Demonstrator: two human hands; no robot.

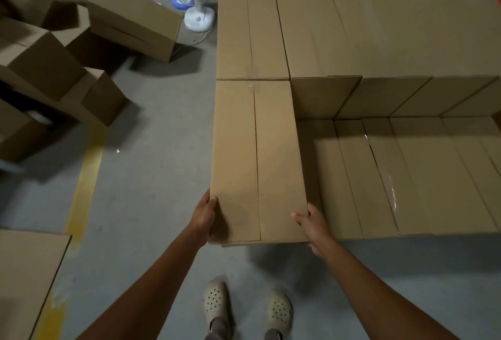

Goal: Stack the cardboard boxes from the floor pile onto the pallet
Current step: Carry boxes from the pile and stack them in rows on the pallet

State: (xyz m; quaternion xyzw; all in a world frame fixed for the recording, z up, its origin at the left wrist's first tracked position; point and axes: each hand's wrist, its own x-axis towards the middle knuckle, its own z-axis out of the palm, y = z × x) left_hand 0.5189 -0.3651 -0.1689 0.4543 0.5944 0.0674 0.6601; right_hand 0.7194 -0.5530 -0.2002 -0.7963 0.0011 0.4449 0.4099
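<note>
Head view, long plain brown cardboard box (257, 160), seam running down its top, flat atop the stacked boxes' (379, 41) near-left corner, left hand (204, 216) and right hand (311, 224) gripping its near corners.

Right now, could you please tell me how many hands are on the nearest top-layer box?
2. The left hand grips the box at its near left edge. The right hand grips its near right corner, with some fingers hidden underneath.

left hand (206, 213) + right hand (311, 224) grip box (257, 155) near end | stacked boxes (379, 35) alongside
</note>
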